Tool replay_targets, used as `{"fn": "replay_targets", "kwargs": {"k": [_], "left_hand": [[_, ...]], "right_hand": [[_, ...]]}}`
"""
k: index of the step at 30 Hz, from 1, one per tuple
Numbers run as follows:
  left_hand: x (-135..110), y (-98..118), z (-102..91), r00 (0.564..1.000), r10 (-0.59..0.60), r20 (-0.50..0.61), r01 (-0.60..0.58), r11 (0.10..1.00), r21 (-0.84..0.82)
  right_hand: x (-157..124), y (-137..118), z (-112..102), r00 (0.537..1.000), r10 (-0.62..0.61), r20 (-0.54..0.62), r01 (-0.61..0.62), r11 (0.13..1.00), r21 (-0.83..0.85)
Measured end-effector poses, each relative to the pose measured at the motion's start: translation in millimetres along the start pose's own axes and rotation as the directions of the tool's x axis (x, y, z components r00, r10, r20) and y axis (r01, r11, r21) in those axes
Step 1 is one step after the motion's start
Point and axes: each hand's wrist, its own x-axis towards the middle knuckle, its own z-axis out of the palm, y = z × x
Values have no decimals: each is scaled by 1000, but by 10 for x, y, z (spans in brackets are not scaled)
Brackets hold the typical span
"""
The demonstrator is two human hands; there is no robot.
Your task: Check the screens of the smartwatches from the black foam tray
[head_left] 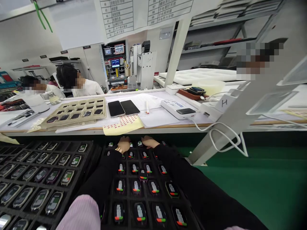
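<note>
Both my arms in black sleeves reach forward over a black compartment tray (124,195) filled with several small watch-like devices (136,186) showing lit screens. My left hand (124,144) and my right hand (149,141) rest palm down on the tray's far row, fingers curled over devices there. Whether either hand grips a device cannot be seen.
A second black tray (14,150) of similar devices lies to the left. Beyond, a white bench holds a beige tray (102,112), two dark phones (123,108), a yellow sticker sheet (123,124), a white box (177,108) and cables (225,135). Two people sit behind at far left.
</note>
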Motion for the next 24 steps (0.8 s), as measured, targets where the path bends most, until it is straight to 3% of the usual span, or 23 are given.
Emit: {"fn": "replay_targets", "kwargs": {"k": [4,8,14,19,24], "left_hand": [[-38,-11,-4,1000,17,0,-17,991,-129],[-125,27,-5,998,-65,-13,58,948,-312],[-268,165,-177,971,-236,26,205,776,-596],[-785,354,-388,980,-162,116,192,616,-764],[-1462,570,-571,995,-49,86,99,532,-841]], "right_hand": [[29,29,60,997,52,51,-53,998,35],[40,23,128,997,42,61,-48,993,103],[-166,18,94,999,-19,38,4,933,361],[-713,159,19,982,-178,57,96,743,662],[-1414,309,-21,934,-350,73,140,547,825]]}}
